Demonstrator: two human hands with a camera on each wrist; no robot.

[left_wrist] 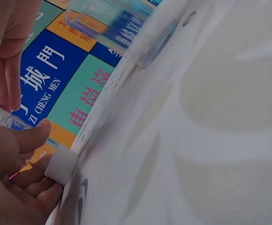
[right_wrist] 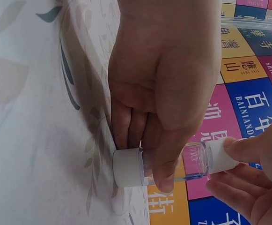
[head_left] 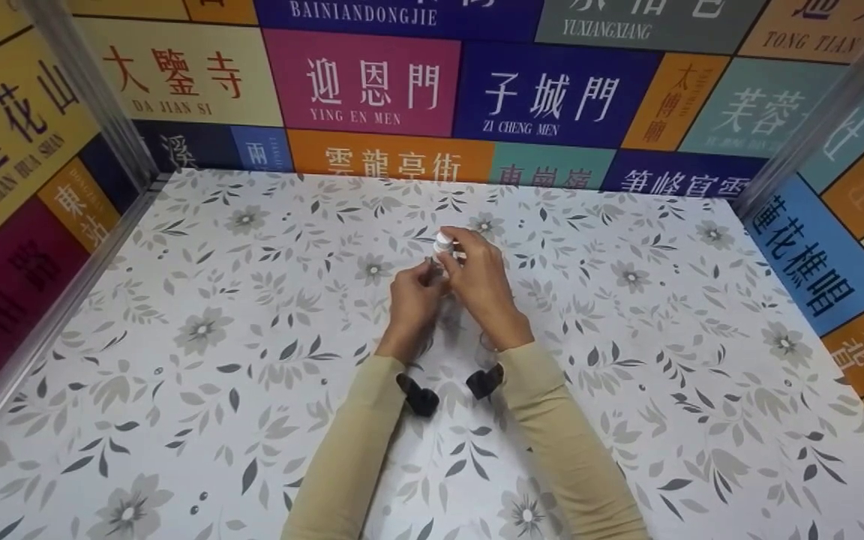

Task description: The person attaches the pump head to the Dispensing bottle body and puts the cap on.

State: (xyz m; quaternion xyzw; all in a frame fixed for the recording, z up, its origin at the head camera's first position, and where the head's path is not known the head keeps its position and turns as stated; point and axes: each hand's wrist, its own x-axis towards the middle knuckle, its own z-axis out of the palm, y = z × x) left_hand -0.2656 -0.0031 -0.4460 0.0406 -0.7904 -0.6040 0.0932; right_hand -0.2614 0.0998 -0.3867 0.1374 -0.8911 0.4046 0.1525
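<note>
Sleeves (head_left: 349, 442) lie nearest us in the head view, coming in over the table (head_left: 177, 420) from about 7 and 5 o'clock and leading up to two hands that meet at one small bottle (right_wrist: 190, 161). We see the left hand (head_left: 413, 296) wrapped round the clear body, low down, its thumb on one side and fingers on the other. The right hand (head_left: 479, 281) pinches the white cap (right_wrist: 222, 156) between thumb and fingers. From the head, the cap sits at about 1 o'clock of the left hand and 10 or 11 of the right. What counts most, we judge, is the bottle's long axis: it stands roughly upright, running from 9 to 3 o'clock in the right wrist view, with the white lower end (right_wrist: 128, 168) at 9 and the cap at 3. So the left hand is nearer the lower end; the right has the upper. We cannot tell whether that lower end touches the table. Toward 1 o'clock of the bottle in the left wrist view, we find a clear container (left_wrist: 121, 28), well apart.
</note>
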